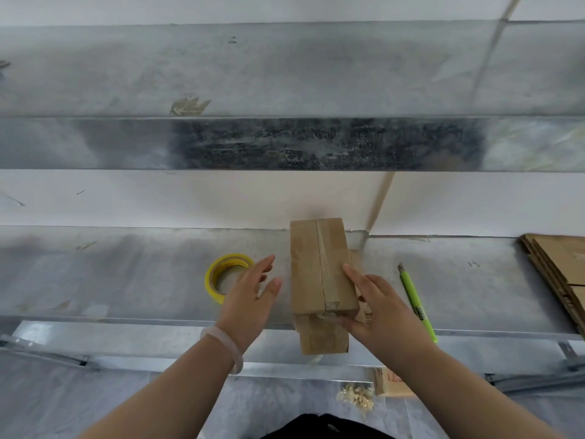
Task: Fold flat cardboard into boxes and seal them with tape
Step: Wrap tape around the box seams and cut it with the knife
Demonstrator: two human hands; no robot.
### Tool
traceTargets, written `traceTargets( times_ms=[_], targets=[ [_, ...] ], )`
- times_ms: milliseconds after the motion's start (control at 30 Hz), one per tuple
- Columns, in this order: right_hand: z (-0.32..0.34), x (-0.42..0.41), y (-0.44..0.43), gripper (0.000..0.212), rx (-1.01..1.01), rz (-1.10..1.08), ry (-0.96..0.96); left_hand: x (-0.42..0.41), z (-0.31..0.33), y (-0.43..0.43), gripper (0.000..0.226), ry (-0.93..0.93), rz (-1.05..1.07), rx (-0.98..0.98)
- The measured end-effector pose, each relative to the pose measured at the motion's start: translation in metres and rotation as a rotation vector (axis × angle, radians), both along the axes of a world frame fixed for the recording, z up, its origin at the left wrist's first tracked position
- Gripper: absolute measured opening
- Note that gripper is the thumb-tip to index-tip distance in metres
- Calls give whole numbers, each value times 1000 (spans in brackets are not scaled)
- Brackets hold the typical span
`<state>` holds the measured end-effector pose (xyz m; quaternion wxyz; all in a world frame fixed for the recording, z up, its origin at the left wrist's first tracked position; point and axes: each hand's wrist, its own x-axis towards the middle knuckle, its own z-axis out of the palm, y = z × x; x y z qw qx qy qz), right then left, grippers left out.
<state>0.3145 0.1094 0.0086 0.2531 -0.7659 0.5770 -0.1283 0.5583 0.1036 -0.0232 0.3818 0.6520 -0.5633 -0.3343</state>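
Note:
A folded brown cardboard box (319, 270) stands on the metal bench (126, 280), its top seam covered with clear tape. My right hand (376, 305) rests against the box's right side, fingers straight along the top edge and thumb at the near end. My left hand (250, 296) hovers open just left of the box, not touching it, fingers spread. A yellow tape roll (226, 274) lies flat on the bench behind my left hand, partly hidden by it.
A green utility knife (418, 304) lies right of the box. A stack of flat cardboard (557, 264) sits at the far right. A steel rail runs across above the bench. Wood shavings (356, 396) and a small cardboard piece (392, 381) lie on the floor.

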Motion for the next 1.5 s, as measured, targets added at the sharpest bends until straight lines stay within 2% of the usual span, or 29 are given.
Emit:
traceTargets(
  times_ms=[67, 167, 233, 333, 500, 633, 767, 867, 1067, 1233, 1433, 1500],
  targets=[
    [3, 0, 1, 92, -27, 47, 33, 18, -7, 2, 43, -264, 68, -41],
    [6, 0, 6, 93, -64, 60, 73, 42, -18, 6, 53, -578, 71, 100],
    [6, 2, 9, 87, -123, 54, 73, 50, -26, 9, 58, -708, 23, 203],
    [7, 7, 9, 75, -219, 77, 91, 55, -31, 8, 52, -785, -16, 195],
    [12, 16, 2, 63, -251, 32, 269, 61, -32, 4, 32, -771, 44, 40],
    [13, 17, -4, 77, -159, -25, 292, 56, -19, 7, 39, -670, 52, -110],
    [21, 20, -3, 68, -191, -4, 312, 48, 5, 12, 44, -487, 50, -212],
    [27, 25, -2, 64, -236, 79, 236, 43, 22, 15, 43, -461, 42, -279],
    [39, 49, -2, 57, -318, 203, 15, 35, 42, 22, 39, -569, 22, -325],
    [57, 71, -10, 49, -149, 159, -116, 31, 49, 33, 35, -648, -31, -436],
    [64, 87, -13, 10, -88, 44, -275, 28, 65, 39, 33, -700, -86, -562],
    [68, 88, -12, 5, -64, 34, -278, 29, 68, 39, 33, -712, -93, -564]
  ],
)
